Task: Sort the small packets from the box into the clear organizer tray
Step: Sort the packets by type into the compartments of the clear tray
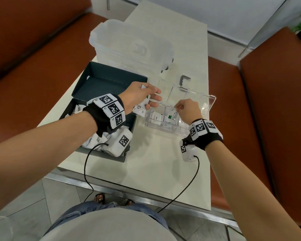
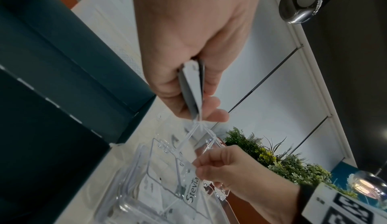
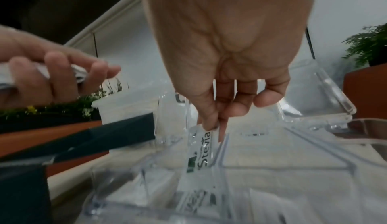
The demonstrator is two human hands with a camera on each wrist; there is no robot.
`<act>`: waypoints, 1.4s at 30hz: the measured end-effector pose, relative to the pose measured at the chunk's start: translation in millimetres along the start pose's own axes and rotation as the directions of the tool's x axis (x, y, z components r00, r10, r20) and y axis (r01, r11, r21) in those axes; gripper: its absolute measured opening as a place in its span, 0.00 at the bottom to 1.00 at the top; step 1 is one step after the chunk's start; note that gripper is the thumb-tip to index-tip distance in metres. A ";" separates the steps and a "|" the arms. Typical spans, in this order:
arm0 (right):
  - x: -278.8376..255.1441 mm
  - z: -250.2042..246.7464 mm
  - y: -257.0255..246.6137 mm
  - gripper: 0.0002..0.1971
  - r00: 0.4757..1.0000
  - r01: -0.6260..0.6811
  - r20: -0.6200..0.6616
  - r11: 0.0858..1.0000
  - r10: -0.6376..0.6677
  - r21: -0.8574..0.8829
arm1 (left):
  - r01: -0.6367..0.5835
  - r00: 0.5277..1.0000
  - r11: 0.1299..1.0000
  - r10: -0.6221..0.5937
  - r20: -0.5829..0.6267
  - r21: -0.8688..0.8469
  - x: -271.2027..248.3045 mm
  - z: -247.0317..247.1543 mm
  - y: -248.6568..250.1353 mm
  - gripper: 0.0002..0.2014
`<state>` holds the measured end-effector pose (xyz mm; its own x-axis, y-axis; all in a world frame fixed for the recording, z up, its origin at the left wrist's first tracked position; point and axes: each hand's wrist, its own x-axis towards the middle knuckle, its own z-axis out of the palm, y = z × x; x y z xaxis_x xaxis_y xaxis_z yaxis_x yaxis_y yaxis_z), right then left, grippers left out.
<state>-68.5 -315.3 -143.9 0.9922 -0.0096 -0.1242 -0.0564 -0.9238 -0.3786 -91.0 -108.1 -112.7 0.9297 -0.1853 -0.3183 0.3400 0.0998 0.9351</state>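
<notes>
Cream tabletop [image 1: 151,164] between orange benches [image 1: 236,108]; both hands' fingers [image 3: 211,120] pinch packets [image 3: 201,151].

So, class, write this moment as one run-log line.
right hand: lowering Stevia packet into organizer tray middle compartment | left hand: holding spare packets | box: open, packets remain

Dark teal cardboard box [image 1: 101,80], see-through plastic organizer tray [image 1: 208,101], small white paper packets with green squares and dark "Stevia" lettering [image 1: 173,116]. Black-and-white checker-tag wristbands [image 1: 111,108], rust-orange benches [image 1: 233,94], pale cream tabletop [image 1: 155,162].
</notes>
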 end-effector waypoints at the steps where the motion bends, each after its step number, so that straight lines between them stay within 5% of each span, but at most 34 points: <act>1: 0.6 4.0 -0.9 0.12 1.000 -0.002 0.013 0.999 0.003 -0.048 | -0.002 1.000 1.000 0.002 0.001 0.003 -0.3 0.1 0.2 0.09; 12: 5.9 34.1 0.6 0.13 0.992 0.082 0.123 0.889 -0.029 -0.451 | 0.003 1.000 1.000 -0.003 -0.008 0.007 -1.6 -4.3 -0.2 0.09; 23: -0.9 24.3 -7.4 0.13 0.989 0.080 0.146 0.894 -0.016 -0.442 | 0.095 0.995 0.989 -0.097 -0.010 -0.113 -7.6 -1.0 9.9 0.24; 27: -20.6 4.7 -23.7 0.12 0.964 0.121 -0.195 0.951 -0.181 -0.286 | 0.093 0.995 0.972 -0.097 -0.008 -0.217 -10.1 -0.7 13.9 0.24; 29: -33.7 -7.0 -42.3 0.11 0.937 0.181 -0.306 0.983 -0.166 0.021 | 0.044 0.998 0.964 -0.054 -0.033 -0.262 -8.7 2.1 14.0 0.22; 31: -46.6 -12.8 -62.5 0.13 0.962 0.205 -0.254 0.876 -0.099 0.436 | -0.013 0.998 0.953 -0.007 -0.066 -0.302 -7.7 6.7 13.7 0.19; 33: -56.4 -11.0 -79.4 0.19 0.992 0.104 -0.123 0.736 -0.028 0.669 | -0.057 0.996 0.945 0.031 -0.084 -0.322 -6.6 11.7 13.4 0.17; 37: -57.3 -1.4 -91.5 0.22 0.994 -0.017 -0.040 0.516 0.098 0.857 | -0.097 0.994 0.936 0.076 -0.075 -0.338 -7.0 20.0 17.9 0.15; 42: -51.2 -7.4 -87.1 0.12 0.987 -0.017 -0.041 0.355 0.156 0.935 | 0.076 0.995 0.891 -0.039 0.090 -0.447 -12.7 17.9 25.0 0.16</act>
<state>-113.5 -237.2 -97.8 0.9751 -0.1689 -0.1440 -0.1409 0.0300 -0.9896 -96.8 -120.7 -82.5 0.8991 -0.2760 -0.3396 0.4366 0.5121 0.7397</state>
